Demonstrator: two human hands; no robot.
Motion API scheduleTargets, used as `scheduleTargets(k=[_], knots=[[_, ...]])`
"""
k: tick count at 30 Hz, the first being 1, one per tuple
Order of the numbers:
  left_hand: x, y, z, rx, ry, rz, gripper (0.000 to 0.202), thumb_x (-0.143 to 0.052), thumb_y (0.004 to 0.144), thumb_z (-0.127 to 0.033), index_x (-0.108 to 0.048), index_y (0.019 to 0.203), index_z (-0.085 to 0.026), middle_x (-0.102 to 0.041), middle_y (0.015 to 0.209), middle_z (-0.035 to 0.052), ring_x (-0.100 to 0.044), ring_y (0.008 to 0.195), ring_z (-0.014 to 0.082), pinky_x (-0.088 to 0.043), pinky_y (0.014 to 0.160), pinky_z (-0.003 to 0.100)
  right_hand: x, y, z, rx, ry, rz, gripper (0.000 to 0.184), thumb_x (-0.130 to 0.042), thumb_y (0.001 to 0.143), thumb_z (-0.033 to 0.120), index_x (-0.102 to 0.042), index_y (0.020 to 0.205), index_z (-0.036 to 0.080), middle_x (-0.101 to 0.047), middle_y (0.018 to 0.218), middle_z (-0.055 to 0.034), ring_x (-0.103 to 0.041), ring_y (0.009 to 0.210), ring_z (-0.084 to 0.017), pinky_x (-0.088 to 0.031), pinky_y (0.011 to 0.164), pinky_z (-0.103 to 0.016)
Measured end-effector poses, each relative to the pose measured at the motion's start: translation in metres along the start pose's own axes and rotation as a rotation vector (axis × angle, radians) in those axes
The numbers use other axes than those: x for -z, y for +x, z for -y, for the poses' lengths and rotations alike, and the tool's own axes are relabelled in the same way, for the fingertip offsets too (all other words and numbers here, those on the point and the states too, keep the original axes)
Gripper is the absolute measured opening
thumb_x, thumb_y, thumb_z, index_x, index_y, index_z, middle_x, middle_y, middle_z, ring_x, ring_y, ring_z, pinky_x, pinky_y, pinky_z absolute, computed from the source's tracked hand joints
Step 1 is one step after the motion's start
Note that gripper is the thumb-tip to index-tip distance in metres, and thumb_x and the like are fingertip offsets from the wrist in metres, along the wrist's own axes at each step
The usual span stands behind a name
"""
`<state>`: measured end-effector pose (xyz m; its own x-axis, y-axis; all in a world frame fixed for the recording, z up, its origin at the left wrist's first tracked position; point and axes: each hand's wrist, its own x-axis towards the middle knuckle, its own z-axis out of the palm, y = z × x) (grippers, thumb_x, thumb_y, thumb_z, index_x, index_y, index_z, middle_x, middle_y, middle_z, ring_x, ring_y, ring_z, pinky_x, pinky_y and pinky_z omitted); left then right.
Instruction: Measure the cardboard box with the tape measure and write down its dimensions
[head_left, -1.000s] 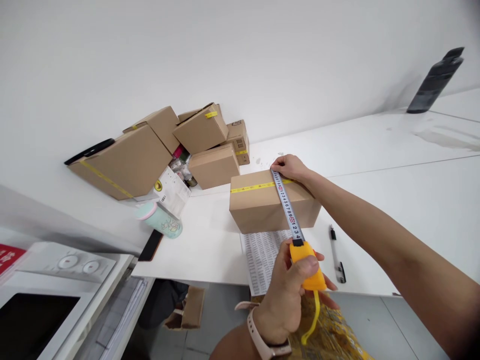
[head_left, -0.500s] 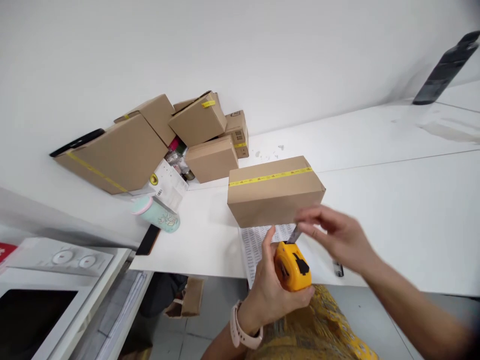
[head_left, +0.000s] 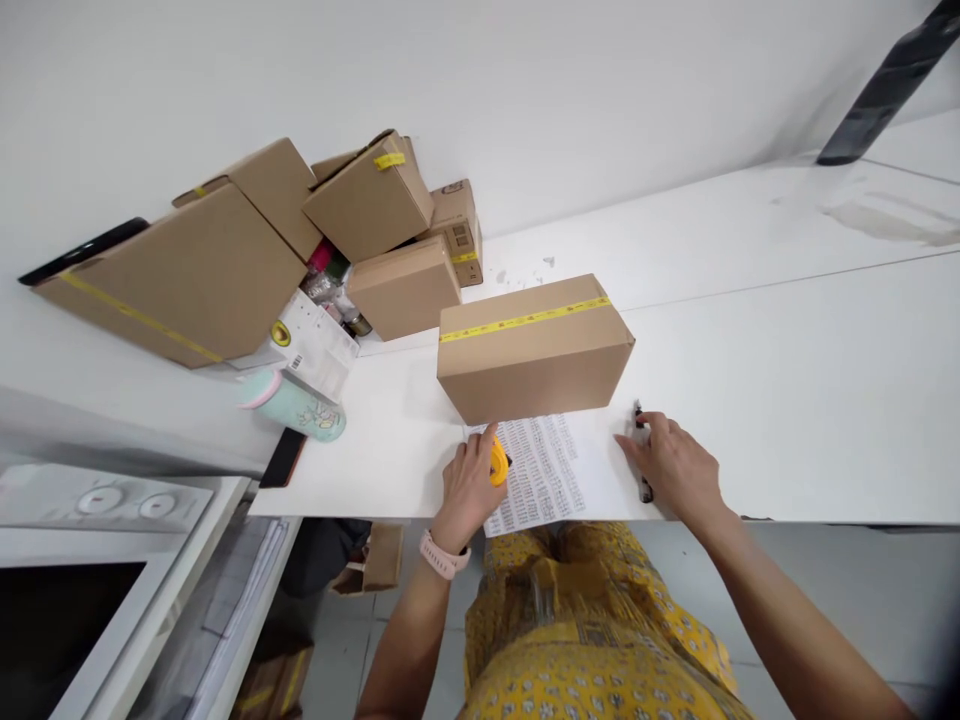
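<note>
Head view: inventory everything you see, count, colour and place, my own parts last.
Taped box: 1, brown, table centre
Printed sheet: 1, white, before taped box
Tape measure: 1, yellow, in left hand
Pen: 1, clear and black, at right hand
Box pile: at least 5, brown, back left
Black object: 1, black, atop leftmost box
Tumbler: 1, mint and pink, table left
Flat object: 1, dark, near tumbler
Printed package: 1, white, beyond tumbler
Dark bottle: 1, black, far right
Appliance: 1, white, lower left
Floor boxes: 2, brown, lower left
Table: 1, white, midground
Clothing: yellow, patterned, bottom
Wristband: 1, pink, left wrist
Hands: 2, left centre, right beside it
</note>
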<state>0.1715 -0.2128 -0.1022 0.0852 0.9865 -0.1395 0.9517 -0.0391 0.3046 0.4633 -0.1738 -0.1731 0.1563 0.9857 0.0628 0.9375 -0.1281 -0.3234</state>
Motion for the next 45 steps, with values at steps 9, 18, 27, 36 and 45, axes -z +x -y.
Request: scheduleTargets(k=[9,18,27,36,45], knots=[[0.000,0.021,0.018,-0.165,0.037,0.095,0.077,-0.059,0.080,-0.020,-0.036,0.153,-0.021,-0.060,0.137,0.0123,-0.050,0.126,0.0351,-0.040,0.104,0.048,0.003,0.008,-0.011,0.010,0.364,0.016,0.038,-0.045,0.089,0.029,-0.075,0.110,0.019,-0.077,0.088,-0.0105,-0.072,0.070,-0.026,-0.054,0.065,-0.037],[-0.006,0.011,0.026,-0.154,-0.182,0.039,0.076,-0.070,0.080,-0.025,-0.038,0.149,-0.023,-0.042,0.157,0.0141,-0.039,0.144,0.0338,-0.033,0.116,0.052,-0.008,0.000,-0.023,0.027,0.633,-0.227,0.032,-0.057,0.088,0.039,-0.069,0.115,0.027,-0.078,0.110,-0.0068,-0.075,0.097,-0.029,-0.059,0.077,-0.041],[-0.011,0.022,0.042,0.068,-0.823,-0.504,0.069,-0.062,0.094,-0.048,-0.033,0.152,-0.023,-0.035,0.162,0.0156,-0.032,0.152,0.0305,-0.030,0.124,0.048,-0.004,0.045,0.017,-0.134,1.100,-0.535,0.043,-0.042,0.100,0.056,-0.058,0.119,0.021,-0.076,0.110,-0.0122,-0.075,0.099,-0.026,-0.058,0.087,-0.045],[0.037,0.052,0.023,-0.138,-1.137,-0.496,0.064,-0.061,0.096,-0.049,-0.045,0.152,-0.023,-0.044,0.161,0.0079,-0.036,0.151,0.0295,-0.034,0.123,0.043,0.033,0.078,0.070,0.048,1.135,-0.322,0.051,-0.042,0.099,0.063,-0.069,0.112,0.021,-0.074,0.118,-0.0126,-0.070,0.108,-0.025,-0.059,0.083,-0.038],[0.051,0.084,0.042,0.063,-1.060,-0.533,0.090,-0.079,0.081,-0.045,-0.039,0.156,-0.017,-0.050,0.154,0.0154,-0.048,0.143,0.0329,-0.041,0.118,0.044,0.027,0.135,0.093,0.148,1.110,-0.286,0.046,-0.050,0.096,0.062,-0.074,0.103,0.023,-0.076,0.111,-0.0078,-0.069,0.104,-0.027,-0.054,0.090,-0.042]])
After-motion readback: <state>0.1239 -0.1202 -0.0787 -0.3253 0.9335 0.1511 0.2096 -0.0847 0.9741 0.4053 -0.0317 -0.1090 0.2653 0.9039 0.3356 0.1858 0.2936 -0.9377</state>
